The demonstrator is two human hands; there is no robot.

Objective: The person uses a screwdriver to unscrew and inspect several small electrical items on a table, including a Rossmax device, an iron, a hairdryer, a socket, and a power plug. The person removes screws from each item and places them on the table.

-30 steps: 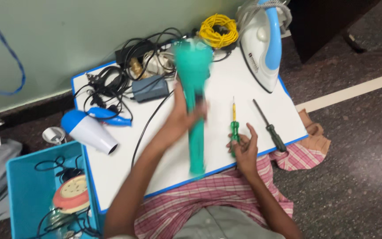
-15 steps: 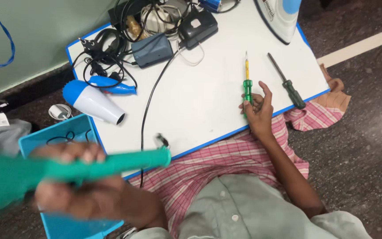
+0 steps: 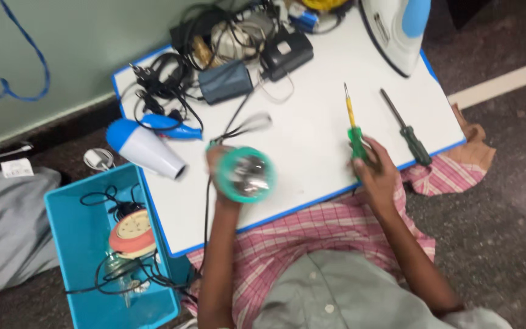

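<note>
Left hand (image 3: 217, 164) grips green torch (image 3: 245, 174), shiny reflector end facing camera, raised above white worktop (image 3: 312, 146). Right hand (image 3: 377, 173) closed around green-handled screwdriver (image 3: 354, 131), yellow shaft lying on worktop.

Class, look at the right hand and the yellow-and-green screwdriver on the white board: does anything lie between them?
Nothing visible does. The right hand already rests on the green handle of the yellow-and-green screwdriver, which lies on the white board.
</note>
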